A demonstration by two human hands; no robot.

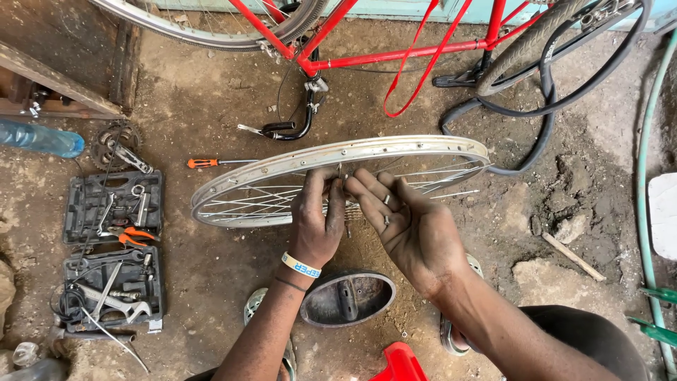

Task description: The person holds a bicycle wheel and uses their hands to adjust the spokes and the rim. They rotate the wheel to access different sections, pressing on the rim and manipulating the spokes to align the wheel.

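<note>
Now | wheel rim (338, 152) long axis left-right | left hand (319, 219) fingers pinching spoke (339, 173) | right hand (405, 222) open

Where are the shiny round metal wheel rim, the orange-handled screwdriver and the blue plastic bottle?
shiny round metal wheel rim (395, 147): head view, on the far top edge.
orange-handled screwdriver (202, 163): head view, on its orange handle.
blue plastic bottle (39, 137): head view, on its body.

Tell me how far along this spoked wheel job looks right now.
Done: many thin spokes already cross the bare silver wheel rim. In hand: the left hand pinches a spoke end at the rim; the right hand cups small metal nipples. Left: a loose spoke juts out unfastened.
</note>
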